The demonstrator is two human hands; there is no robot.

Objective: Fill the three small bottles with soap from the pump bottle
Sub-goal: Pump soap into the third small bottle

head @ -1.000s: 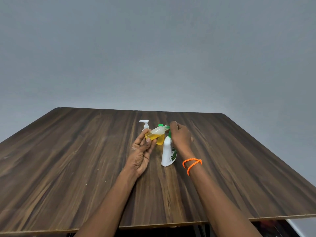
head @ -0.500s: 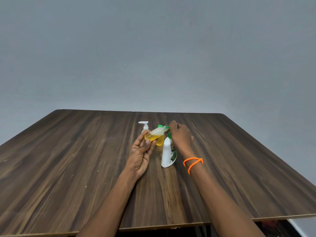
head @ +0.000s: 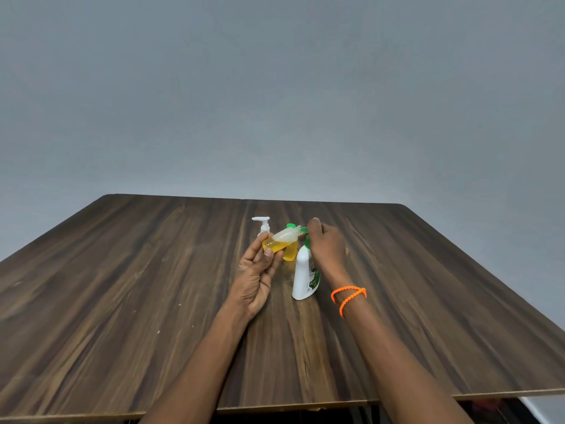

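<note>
Left hand [head: 255, 278] grips small clear bottle [head: 279, 240], part-filled with yellow soap, tilted, neck toward green spout. Right hand [head: 328, 249] curled over green pump head of white pump bottle [head: 304, 278], upright on worktop [head: 122, 286]. Behind: green-capped yellow small bottle [head: 290, 250], white-pump small bottle [head: 263, 226], both standing. Orange bead bracelet [head: 348, 298] on right wrist.

I can't tell what sort of place I'm in. All I see is 1 dark wood-grain table [head: 122, 286] filling the view from 9 to 3 o'clock, and a bare grey wall [head: 275, 87] behind it at 12 o'clock, unmarked, giving no clue.
</note>
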